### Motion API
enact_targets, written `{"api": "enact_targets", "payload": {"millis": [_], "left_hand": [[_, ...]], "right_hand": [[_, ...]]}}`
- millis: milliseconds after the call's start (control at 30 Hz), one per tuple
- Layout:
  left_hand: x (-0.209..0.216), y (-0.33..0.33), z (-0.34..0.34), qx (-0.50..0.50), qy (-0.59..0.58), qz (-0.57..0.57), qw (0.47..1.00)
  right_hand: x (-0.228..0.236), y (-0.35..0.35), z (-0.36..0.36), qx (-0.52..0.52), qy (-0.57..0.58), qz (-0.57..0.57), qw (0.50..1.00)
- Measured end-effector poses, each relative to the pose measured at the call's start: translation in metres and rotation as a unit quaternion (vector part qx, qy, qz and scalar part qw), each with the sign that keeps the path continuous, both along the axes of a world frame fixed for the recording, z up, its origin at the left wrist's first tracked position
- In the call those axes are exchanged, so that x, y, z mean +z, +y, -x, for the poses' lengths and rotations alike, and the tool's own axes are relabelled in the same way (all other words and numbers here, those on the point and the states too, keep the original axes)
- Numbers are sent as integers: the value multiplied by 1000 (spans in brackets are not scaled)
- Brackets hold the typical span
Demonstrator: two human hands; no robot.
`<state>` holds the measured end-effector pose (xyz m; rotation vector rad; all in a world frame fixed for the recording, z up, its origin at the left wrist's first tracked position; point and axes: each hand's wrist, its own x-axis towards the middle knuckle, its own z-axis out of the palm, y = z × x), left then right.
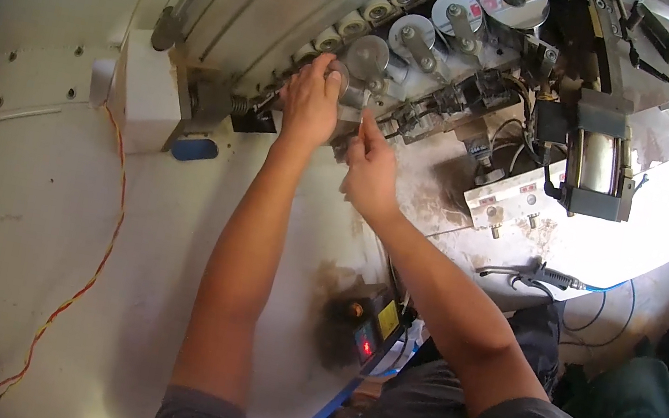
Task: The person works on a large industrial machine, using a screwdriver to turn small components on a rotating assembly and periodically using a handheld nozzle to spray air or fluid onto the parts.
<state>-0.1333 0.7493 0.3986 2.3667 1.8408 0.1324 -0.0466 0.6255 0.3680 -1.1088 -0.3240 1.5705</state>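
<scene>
My left hand [311, 108] is at the near end of a row of metal rollers, its fingers curled against the nearest roller [355, 92]. Close to its right, my right hand [374, 173] is closed, with the index finger pointing up toward that same roller. A thin pale piece shows at its fingertip; whether it is a held tool or part of the machine is unclear. Beyond the hands, more round rollers [412, 36] with metal arms run up to the far right, the last a large shiny disc [523, 1].
Small pale wheels [378, 8] line the rollers' far side. At left stand a white box [148, 91] and a twisted red-yellow wire [114, 233]. A metal cylinder unit [598, 161] and an air gun [551, 277] are at right. A control box [364, 322] with a red display sits near my body.
</scene>
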Motion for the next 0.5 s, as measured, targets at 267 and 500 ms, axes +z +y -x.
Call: {"api": "enact_targets", "payload": {"millis": [267, 500], "left_hand": [[-2, 1, 1, -3, -4, 0, 1000], [-3, 0, -1, 3, -2, -4, 1000]], "right_hand": [[9, 3, -7, 5, 34, 5, 999], [12, 1, 13, -16, 73, 37, 997]]}}
